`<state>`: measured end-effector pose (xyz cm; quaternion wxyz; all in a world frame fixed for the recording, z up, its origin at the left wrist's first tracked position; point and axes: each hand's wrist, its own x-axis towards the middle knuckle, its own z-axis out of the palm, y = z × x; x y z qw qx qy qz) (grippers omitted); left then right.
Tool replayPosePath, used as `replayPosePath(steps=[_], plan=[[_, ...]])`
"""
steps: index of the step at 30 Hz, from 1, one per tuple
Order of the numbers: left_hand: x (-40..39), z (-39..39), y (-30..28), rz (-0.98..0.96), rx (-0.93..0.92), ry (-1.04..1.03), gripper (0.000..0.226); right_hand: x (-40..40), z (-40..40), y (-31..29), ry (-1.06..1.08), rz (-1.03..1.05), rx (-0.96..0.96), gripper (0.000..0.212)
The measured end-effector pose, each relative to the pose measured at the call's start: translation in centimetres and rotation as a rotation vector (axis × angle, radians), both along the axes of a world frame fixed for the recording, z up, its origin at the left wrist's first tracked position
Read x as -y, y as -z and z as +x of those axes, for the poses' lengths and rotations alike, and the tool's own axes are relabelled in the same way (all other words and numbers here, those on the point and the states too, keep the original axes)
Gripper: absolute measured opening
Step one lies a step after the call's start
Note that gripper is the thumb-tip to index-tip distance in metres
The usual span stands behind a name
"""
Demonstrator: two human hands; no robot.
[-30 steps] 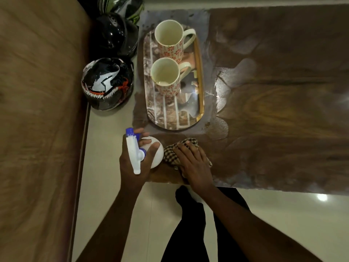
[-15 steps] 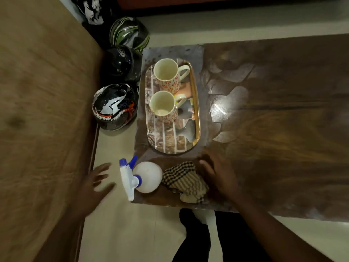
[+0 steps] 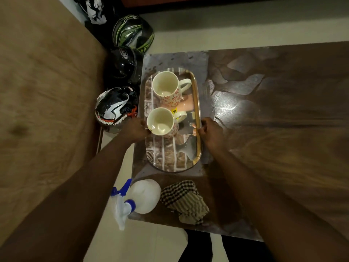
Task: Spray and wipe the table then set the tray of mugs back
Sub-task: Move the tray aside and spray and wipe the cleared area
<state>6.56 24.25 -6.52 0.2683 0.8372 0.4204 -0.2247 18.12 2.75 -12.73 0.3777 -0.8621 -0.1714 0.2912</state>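
Both hands are on the tray: the left hand [image 3: 135,129] curls its fingers over the tray's left long rim, right beside the nearer mug, and the right hand [image 3: 211,132] pinches the gold right rim straight across from it. Neither hand is spread; each closes on an edge, though the fingertips under the rims are hidden.

The oval tray [image 3: 197,110] sits at the left end of the desk [image 3: 283,129], on a duller patch of the top. Its long axis runs away from the person, so the hands hold it across its short width, at about the middle of its length. The tray lies directly ahead, between the two arms, and neither hand is clearly nearer. Whether it rests on the desk or has just lifted off cannot be told.

Two cream mugs with orange flower print stand upright in the tray's far half: the far mug [image 3: 166,86] and the near mug [image 3: 161,121], both with handles turned right and both apparently empty. The near half of the tray holds nothing, so the load probably sits a little beyond the grip, and the far end may tend to dip on lifting.

Close to the person, the spray bottle [image 3: 143,195] lies at the desk's near-left corner with the checked cloth [image 3: 186,200] crumpled beside it. Three helmets [image 3: 115,107] sit on the floor to the left.
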Motion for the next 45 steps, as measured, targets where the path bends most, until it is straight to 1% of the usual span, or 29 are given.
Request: replayPosePath(steps=[2, 4, 7, 10, 12, 14, 16, 19, 22, 23, 26, 28, 30, 31, 34, 38, 40, 42, 45], plan=[[0.2, 0.2, 0.3, 0.002, 0.083, -0.064, 0.016, -0.5, 0.1, 0.0, 0.041, 0.035, -0.009, 0.019], [0.5, 0.4, 0.3, 0.002, 0.141, -0.171, 0.015, -0.9, 0.1, 0.1, 0.082, 0.053, -0.021, 0.015], [0.3, 0.1, 1.2, -0.107, 0.107, -0.323, 0.029, -1.3, 0.0, 0.3, 0.116, 0.025, -0.035, 0.012], [-0.9, -1.0, 4.3, -0.109, 0.124, -0.321, 0.034, -1.6, 0.2, 0.3, 0.157, 0.018, -0.068, 0.012], [-2.0, -1.8, 6.7, -0.134, 0.131, -0.375, 0.042, -1.8, 0.4, 0.3, 0.169, 0.005, -0.083, 0.014], [-2.8, -2.0, 8.1, -0.155, 0.133, -0.410, 0.045, -1.8, 0.6, 0.3, 0.166, -0.007, -0.073, 0.018], [-2.7, -1.8, 7.7, -0.156, 0.145, -0.445, 0.044, -1.8, 0.8, 0.6, 0.171, -0.012, -0.059, 0.022], [-0.8, -0.7, 5.1, -0.170, 0.167, -0.486, 0.041, -1.4, 1.0, 0.6, 0.174, 0.001, -0.050, 0.021], [1.2, 0.4, 3.8, -0.164, 0.163, -0.483, 0.021, 0.1, 1.6, 0.6, 0.207, -0.005, -0.057, 0.020], [2.0, 0.8, 3.4, -0.165, 0.178, -0.480, 0.020, 0.8, 1.8, 0.5, 0.219, 0.011, -0.070, 0.018], [5.4, 2.9, 2.6, -0.253, 0.224, -0.470, 0.030, 4.3, 2.9, 0.1, 0.269, 0.021, -0.063, 0.018], [8.4, 4.6, 2.7, -0.312, 0.240, -0.460, 0.035, 7.6, 3.9, -0.2, 0.294, -0.002, -0.051, 0.023], [11.4, 6.2, 2.9, -0.356, 0.248, -0.439, 0.029, 11.0, 5.1, -0.6, 0.319, -0.036, -0.045, 0.030], [13.0, 7.2, 3.1, -0.387, 0.248, -0.428, 0.024, 13.0, 5.8, -0.7, 0.344, -0.033, -0.051, 0.029], [17.7, 10.3, 4.4, -0.458, 0.235, -0.391, 0.021, 18.6, 8.1, -1.4, 0.400, -0.039, -0.038, 0.015], [24.8, 14.7, 6.0, -0.488, 0.211, -0.332, 0.023, 26.0, 11.7, -1.7, 0.436, -0.152, 0.000, 0.025], [27.7, 16.5, 6.8, -0.511, 0.215, -0.324, 0.023, 28.9, 13.1, -1.9, 0.459, -0.186, -0.029, 0.024], [30.5, 18.0, 7.5, -0.537, 0.212, -0.304, 0.027, 31.7, 14.5, -2.2, 0.491, -0.206, -0.029, 0.025], [33.7, 19.3, 8.1, -0.567, 0.214, -0.294, 0.033, 34.6, 15.8, -2.5, 0.518, -0.252, -0.021, 0.012]])
